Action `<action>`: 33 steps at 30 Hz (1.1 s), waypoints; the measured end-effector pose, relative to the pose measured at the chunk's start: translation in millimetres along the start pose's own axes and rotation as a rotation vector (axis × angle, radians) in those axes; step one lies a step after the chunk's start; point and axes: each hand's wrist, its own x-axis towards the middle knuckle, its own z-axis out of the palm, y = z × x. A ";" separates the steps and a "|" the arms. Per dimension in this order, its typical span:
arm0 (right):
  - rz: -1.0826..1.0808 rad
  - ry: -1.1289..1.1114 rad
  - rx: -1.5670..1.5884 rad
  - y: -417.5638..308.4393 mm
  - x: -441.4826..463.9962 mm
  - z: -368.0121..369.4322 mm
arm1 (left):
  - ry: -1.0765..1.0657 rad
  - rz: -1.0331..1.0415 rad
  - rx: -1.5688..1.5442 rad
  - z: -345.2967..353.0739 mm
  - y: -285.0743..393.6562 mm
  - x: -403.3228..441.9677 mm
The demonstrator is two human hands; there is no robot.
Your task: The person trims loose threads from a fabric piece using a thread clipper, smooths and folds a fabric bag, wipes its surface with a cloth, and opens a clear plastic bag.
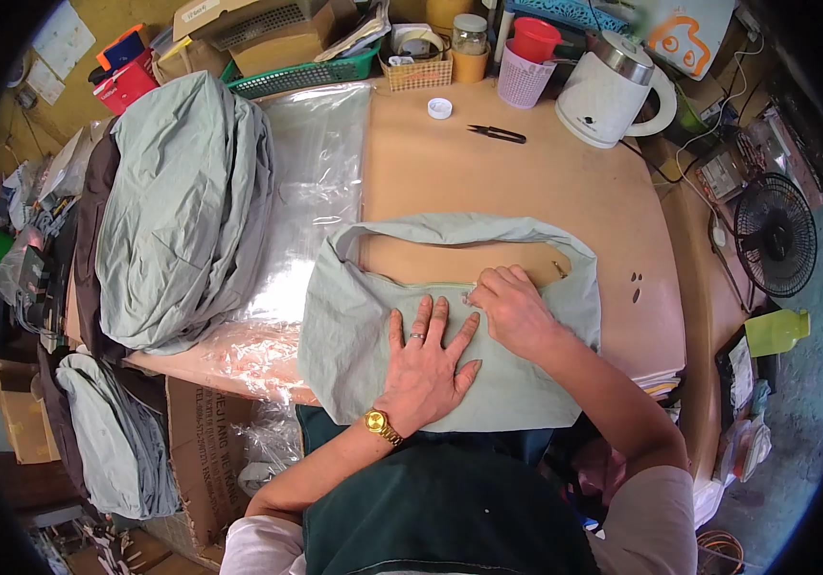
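Note:
A pale green fabric bag lies flat at the table's front edge, its wide strap looped away from me. My left hand rests on the bag's front with the fingers spread; a ring and a gold watch show on it. Near the right part of the bag's opening, my right hand is closed in a pinch at the zipper edge. A small piece shows by its fingertips, too small to make out. Small dark items lie by the strap's right end.
Folded green bags are piled at the left beside clear plastic sheets. Black thread snips, a white cap, a purple cup and a white kettle stand or lie farther back. A fan is at the right.

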 end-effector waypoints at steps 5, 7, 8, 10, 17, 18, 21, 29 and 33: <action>-0.003 -0.012 0.005 -8.8 25.5 15.7 | -0.041 0.016 0.033 0.9 0.4 0.6; -0.013 0.004 -0.020 -8.2 24.7 14.0 | -0.018 0.001 0.021 1.5 0.0 -0.7; -0.021 0.000 -0.001 -7.4 18.2 6.8 | -0.017 0.005 0.022 0.6 0.5 -0.4; -0.029 -0.004 0.023 -4.9 13.6 2.6 | 0.009 0.011 -0.003 -1.4 1.0 -0.2; 0.048 0.000 0.019 -11.5 17.3 8.5 | -0.025 0.003 0.030 -1.8 -0.8 -0.4; 0.074 0.021 0.052 -10.9 10.4 4.7 | -0.038 0.006 0.010 -5.1 -1.3 0.6; 0.255 0.118 0.064 9.3 -18.8 -1.4 | -0.124 -0.038 -0.061 -30.9 -5.5 9.0; 0.666 0.437 0.775 30.1 -32.6 6.4 | 0.004 -0.076 -0.388 -26.5 -31.9 37.6; 0.733 0.233 0.885 39.6 -25.5 -8.7 | 0.021 0.046 -0.363 -12.6 -19.9 -4.2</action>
